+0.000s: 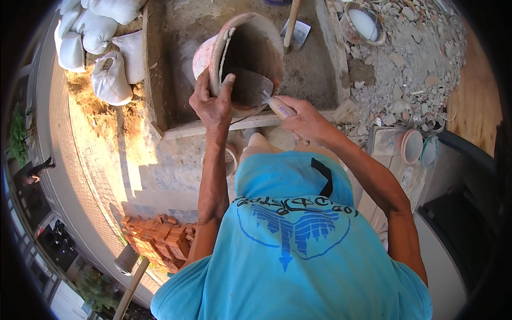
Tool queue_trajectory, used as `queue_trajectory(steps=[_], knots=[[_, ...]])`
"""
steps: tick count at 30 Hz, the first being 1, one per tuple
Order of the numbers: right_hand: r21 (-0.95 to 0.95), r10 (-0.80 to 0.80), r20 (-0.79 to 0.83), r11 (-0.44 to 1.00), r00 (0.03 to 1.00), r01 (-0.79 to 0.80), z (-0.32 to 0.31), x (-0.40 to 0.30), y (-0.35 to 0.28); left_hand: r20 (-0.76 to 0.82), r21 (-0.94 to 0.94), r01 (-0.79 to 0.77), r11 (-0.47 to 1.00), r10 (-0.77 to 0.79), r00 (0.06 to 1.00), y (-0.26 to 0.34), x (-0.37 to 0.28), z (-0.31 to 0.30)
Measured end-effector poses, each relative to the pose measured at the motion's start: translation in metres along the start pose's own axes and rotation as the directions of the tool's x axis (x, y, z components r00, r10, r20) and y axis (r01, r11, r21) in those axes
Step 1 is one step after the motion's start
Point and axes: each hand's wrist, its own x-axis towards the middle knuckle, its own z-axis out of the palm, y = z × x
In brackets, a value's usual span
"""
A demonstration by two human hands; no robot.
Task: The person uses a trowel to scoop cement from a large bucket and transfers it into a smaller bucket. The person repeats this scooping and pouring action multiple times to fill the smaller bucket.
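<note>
A red, mortar-stained bucket (208, 52) is tilted over a wood-edged mixing trough (248, 122), its dark opening turned towards me. My left hand (216, 100) grips the near left part of its rim, thumb inside. A rope lies along that rim. In my right hand (306, 120) is the wooden handle of a masonry trowel (254, 86); the blade is inside the bucket. Behind the bucket, to the right, a shovel (302, 34) with a wooden shaft rests in the trough. What the bucket holds is too dark to tell.
White sacks (96, 30) are piled at the upper left. Rubble (404, 72) and a bucket with whitish contents (364, 24) lie at the right, near small buckets (412, 146). Another bucket (231, 160) stands by my legs. Bricks (160, 240) are stacked at the lower left.
</note>
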Motion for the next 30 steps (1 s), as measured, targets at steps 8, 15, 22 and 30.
queue_trajectory(steps=[8,15,22,30], knots=[[0.243,0.054,0.099,0.967,0.994,-0.077,-0.009,0.003,0.0,-0.05,-0.042,0.069,0.997,-0.072,0.996,-0.007,-0.001,-0.005],[-0.785,-0.563,-0.111,0.555,0.819,0.275,-0.028,0.017,0.042,-0.041,-0.074,0.251,0.965,-0.255,0.966,-0.002,0.01,-0.013],[-0.978,-0.569,-0.069,0.201,0.82,0.057,-0.044,0.005,0.032,0.03,-0.101,0.442,0.891,-0.441,0.897,-0.004,0.016,-0.024],[-0.95,-0.576,0.311,-0.198,0.756,0.241,-0.089,0.006,0.036,0.227,-0.138,0.444,0.885,-0.408,0.884,-0.032,0.027,-0.032]])
